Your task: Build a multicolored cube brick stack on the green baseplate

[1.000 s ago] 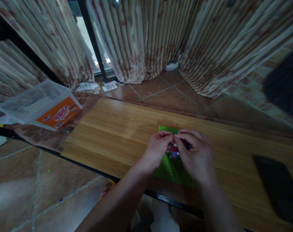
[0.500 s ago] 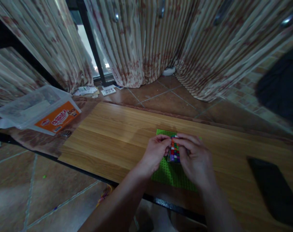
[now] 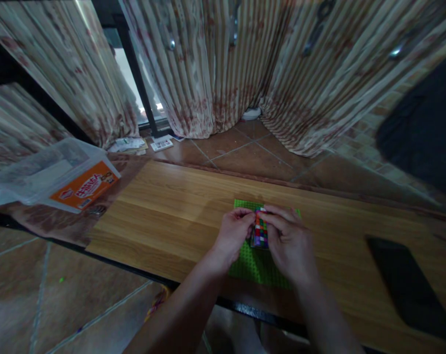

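On a green studded baseplate (image 3: 258, 268) stands a small block of multicoloured toy bricks (image 3: 260, 233), with red, orange, white, green and purple squares. My left hand (image 3: 234, 235) closes at the block's upper left side, thumb and fingertips pinched together. Curled over the block's right and far edge is my right hand (image 3: 291, 243), its fingers bent and touching the bricks. Both hands hide part of the block and of the plate. Whether a loose brick sits between the fingertips is too small to tell.
A wooden table board (image 3: 164, 211) carries the plate. At the right lies a dark flat object (image 3: 407, 282). A clear plastic tub (image 3: 57, 172) with an orange label stands at the left. Striped curtains (image 3: 208, 73) hang behind, and papers (image 3: 129, 145) lie beyond the table.
The whole view has shifted slightly, so most things sit a little further left. Both hands stay at the brick block with almost the same grip.
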Demonstrator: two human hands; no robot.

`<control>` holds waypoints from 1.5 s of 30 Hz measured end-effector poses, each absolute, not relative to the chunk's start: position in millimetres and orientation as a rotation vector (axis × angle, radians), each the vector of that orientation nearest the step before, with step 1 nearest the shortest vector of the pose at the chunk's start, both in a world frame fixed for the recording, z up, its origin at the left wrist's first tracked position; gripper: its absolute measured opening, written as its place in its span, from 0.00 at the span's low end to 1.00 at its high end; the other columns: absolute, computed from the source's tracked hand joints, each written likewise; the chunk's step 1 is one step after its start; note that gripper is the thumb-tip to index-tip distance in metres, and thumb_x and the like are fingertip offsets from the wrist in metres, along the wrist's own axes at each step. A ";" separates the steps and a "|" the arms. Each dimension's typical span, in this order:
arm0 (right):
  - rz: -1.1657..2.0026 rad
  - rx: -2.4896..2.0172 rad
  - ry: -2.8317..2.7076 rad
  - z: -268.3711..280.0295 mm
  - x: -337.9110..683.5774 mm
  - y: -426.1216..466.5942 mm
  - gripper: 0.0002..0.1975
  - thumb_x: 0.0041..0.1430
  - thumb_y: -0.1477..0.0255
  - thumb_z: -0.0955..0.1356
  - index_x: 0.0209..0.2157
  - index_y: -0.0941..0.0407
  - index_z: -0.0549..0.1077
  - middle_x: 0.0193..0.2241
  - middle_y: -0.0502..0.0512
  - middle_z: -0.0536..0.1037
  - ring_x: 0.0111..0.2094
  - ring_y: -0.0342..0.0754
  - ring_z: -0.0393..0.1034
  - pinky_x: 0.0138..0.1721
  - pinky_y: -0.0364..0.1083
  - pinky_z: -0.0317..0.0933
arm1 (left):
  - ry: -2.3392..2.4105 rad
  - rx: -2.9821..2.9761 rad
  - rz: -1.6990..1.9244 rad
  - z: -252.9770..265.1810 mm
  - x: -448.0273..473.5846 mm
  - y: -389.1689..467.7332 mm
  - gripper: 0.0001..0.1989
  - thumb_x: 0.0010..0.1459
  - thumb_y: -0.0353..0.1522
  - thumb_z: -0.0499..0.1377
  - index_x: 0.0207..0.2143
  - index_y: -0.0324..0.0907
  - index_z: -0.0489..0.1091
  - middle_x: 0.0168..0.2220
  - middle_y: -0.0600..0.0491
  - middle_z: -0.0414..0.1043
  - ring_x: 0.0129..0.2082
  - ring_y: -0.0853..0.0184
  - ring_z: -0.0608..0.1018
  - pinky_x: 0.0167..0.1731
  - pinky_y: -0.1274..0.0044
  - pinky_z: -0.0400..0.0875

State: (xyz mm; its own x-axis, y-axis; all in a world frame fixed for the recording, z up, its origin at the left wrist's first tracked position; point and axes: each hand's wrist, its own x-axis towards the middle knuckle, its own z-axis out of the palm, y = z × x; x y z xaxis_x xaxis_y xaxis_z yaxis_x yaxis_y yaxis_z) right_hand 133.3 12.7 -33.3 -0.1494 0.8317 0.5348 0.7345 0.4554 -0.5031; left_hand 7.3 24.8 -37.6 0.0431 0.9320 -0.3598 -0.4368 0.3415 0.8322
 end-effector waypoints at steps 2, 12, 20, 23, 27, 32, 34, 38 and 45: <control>0.135 -1.321 -1.911 -34.9 132.4 12.6 0.15 0.61 0.76 0.61 0.36 0.53 0.80 0.43 0.58 0.80 0.45 0.53 0.73 0.56 0.65 0.57 | 1.060 0.612 1.157 -38.9 7.7 25.2 0.04 0.47 0.29 0.61 0.25 0.38 0.67 0.17 0.61 0.61 0.16 0.78 0.61 0.19 0.81 0.52; 0.153 -1.288 -1.890 -42.2 132.9 11.5 0.14 0.61 0.76 0.62 0.38 0.51 0.79 0.45 0.56 0.79 0.48 0.53 0.72 0.58 0.66 0.54 | 1.039 0.575 1.177 -34.0 6.4 22.8 0.08 0.47 0.33 0.62 0.23 0.38 0.68 0.18 0.60 0.63 0.16 0.78 0.61 0.19 0.82 0.53; 0.256 -1.314 -1.673 -27.4 130.4 1.0 0.11 0.63 0.71 0.63 0.43 0.52 0.76 0.44 0.57 0.78 0.47 0.51 0.71 0.49 0.56 0.65 | 0.804 0.216 1.208 -15.3 -6.6 14.3 0.13 0.59 0.38 0.58 0.30 0.35 0.72 0.27 0.51 0.73 0.25 0.74 0.73 0.30 0.81 0.67; 0.210 -1.264 -1.716 -16.8 121.8 -10.3 0.10 0.63 0.70 0.64 0.42 0.51 0.77 0.43 0.56 0.77 0.46 0.51 0.70 0.49 0.56 0.65 | 0.692 0.183 1.196 -3.5 -12.0 9.0 0.18 0.63 0.40 0.52 0.33 0.35 0.73 0.32 0.47 0.76 0.32 0.70 0.77 0.37 0.79 0.70; 0.196 -1.243 -1.804 -9.2 110.7 -19.2 0.10 0.63 0.70 0.65 0.44 0.51 0.76 0.43 0.56 0.76 0.45 0.51 0.69 0.48 0.55 0.64 | 0.598 0.212 1.156 6.7 -15.8 0.4 0.22 0.64 0.44 0.49 0.36 0.36 0.74 0.38 0.45 0.76 0.37 0.69 0.77 0.40 0.79 0.70; 0.148 -1.265 -1.884 -14.3 105.9 -16.6 0.10 0.63 0.70 0.65 0.42 0.51 0.78 0.43 0.56 0.75 0.44 0.52 0.67 0.47 0.55 0.62 | 0.545 0.220 1.106 7.2 -15.6 -6.2 0.25 0.64 0.45 0.48 0.38 0.35 0.75 0.38 0.44 0.75 0.32 0.72 0.75 0.35 0.82 0.69; 0.163 -1.263 -1.886 -16.0 104.8 -15.6 0.09 0.63 0.70 0.65 0.40 0.50 0.78 0.42 0.56 0.75 0.44 0.52 0.66 0.46 0.54 0.62 | 0.539 0.214 1.102 6.4 -15.2 -7.3 0.26 0.64 0.46 0.47 0.38 0.35 0.75 0.38 0.44 0.75 0.32 0.72 0.75 0.34 0.82 0.68; 0.241 -1.268 -1.857 -13.6 102.6 -16.5 0.08 0.63 0.71 0.65 0.35 0.52 0.77 0.39 0.54 0.77 0.43 0.51 0.67 0.48 0.55 0.61 | 0.530 0.198 1.109 7.1 -13.9 -9.5 0.26 0.64 0.45 0.47 0.37 0.34 0.75 0.37 0.44 0.74 0.33 0.72 0.74 0.34 0.83 0.69; 0.422 -1.295 -1.577 -10.9 120.6 -14.1 0.06 0.62 0.68 0.65 0.37 0.54 0.73 0.35 0.54 0.78 0.38 0.50 0.72 0.41 0.51 0.65 | 0.606 0.113 1.155 10.2 -16.4 -10.8 0.24 0.64 0.44 0.48 0.35 0.32 0.75 0.38 0.41 0.75 0.38 0.66 0.77 0.42 0.77 0.72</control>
